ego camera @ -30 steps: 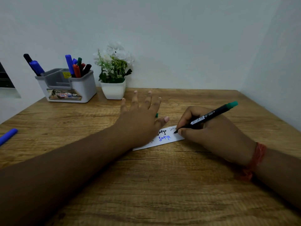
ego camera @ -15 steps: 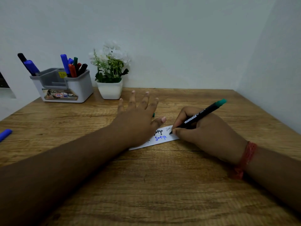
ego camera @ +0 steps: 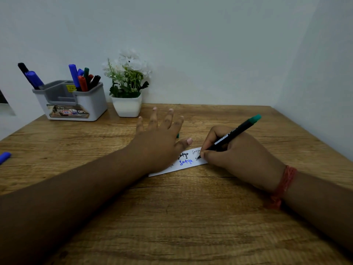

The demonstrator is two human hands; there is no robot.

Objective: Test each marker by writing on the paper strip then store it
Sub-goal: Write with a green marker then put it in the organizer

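A white paper strip [ego camera: 188, 163] lies on the wooden table [ego camera: 181, 217], with black and blue words written on it. My left hand [ego camera: 159, 144] lies flat on the strip's left part, fingers spread, pinning it. My right hand [ego camera: 238, 155] grips a black marker with a green end [ego camera: 235, 135], its tip touching the strip's right end. A small green cap [ego camera: 177, 135] peeks out beyond my left hand's fingers. A grey organiser [ego camera: 72, 101] at the back left holds several markers [ego camera: 82, 79].
A white pot with white flowers [ego camera: 127, 87] stands right of the organiser against the wall. A blue marker [ego camera: 4, 157] lies at the table's left edge. White walls close the back and right sides.
The marker tip has moved a little lower on the strip's right end, where a new mark shows. My left hand stays flat on the paper. The view has shifted slightly.
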